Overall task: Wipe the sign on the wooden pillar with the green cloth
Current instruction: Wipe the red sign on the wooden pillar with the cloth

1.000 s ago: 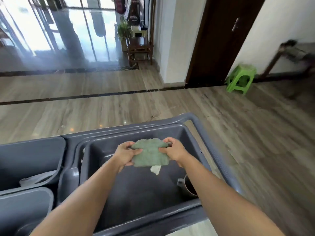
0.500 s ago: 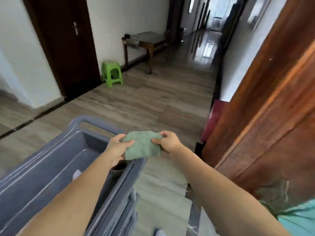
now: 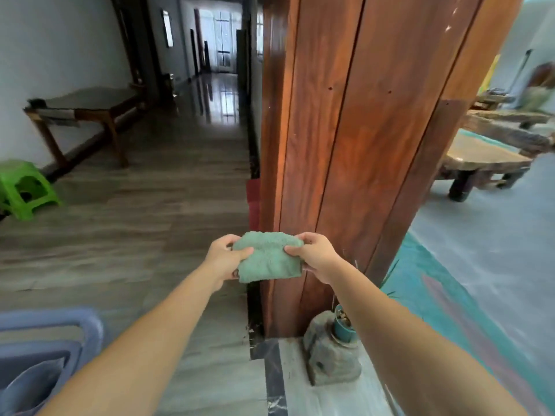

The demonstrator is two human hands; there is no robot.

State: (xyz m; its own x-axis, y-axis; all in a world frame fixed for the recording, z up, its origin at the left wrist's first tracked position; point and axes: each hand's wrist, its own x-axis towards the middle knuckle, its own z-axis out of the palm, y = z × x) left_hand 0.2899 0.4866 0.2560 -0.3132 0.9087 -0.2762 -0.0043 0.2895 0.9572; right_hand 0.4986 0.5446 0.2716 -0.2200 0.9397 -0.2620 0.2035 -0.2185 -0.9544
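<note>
A folded green cloth is held out in front of me between both hands. My left hand grips its left edge and my right hand grips its right edge. Directly behind the cloth rises the wide reddish wooden pillar, made of vertical panels. No sign shows on the part of the pillar that I can see.
A grey cart sits at the lower left. At the pillar's foot stands a stone block with a small teal pot. A green stool and a wooden side table stand left; low wooden tables lie right.
The view has swung right, from the grey cart to the wooden pillar. Both hands have kept hold of the green cloth and now hold it in front of the pillar.
</note>
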